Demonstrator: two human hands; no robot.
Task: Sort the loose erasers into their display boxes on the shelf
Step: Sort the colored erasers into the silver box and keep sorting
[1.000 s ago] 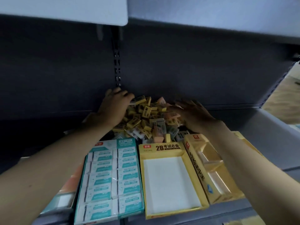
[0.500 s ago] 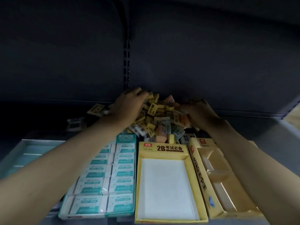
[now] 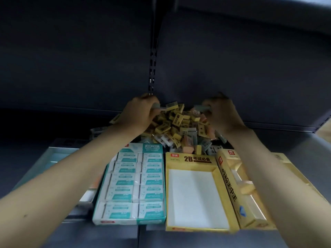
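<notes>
Nearest, at the shelf (image 3: pixel 295 158) edge, sit a full teal box (image 3: pixel 132 185), an empty yellow box (image 3: pixel 194 159) and a divided one (image 3: pixel 250 194). Behind them, against the back panel, the eraser pile (image 3: pixel 179 126); left hand (image 3: pixel 138 115) and right hand (image 3: pixel 223 115) curl into its flanks, each pinching a greyish eraser.

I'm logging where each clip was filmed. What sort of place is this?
Most likely a stationery shop aisle: a metal shelf with a slotted upright, printed display boxes along its front, and a pile of wrapped erasers that both hands work in.
</notes>
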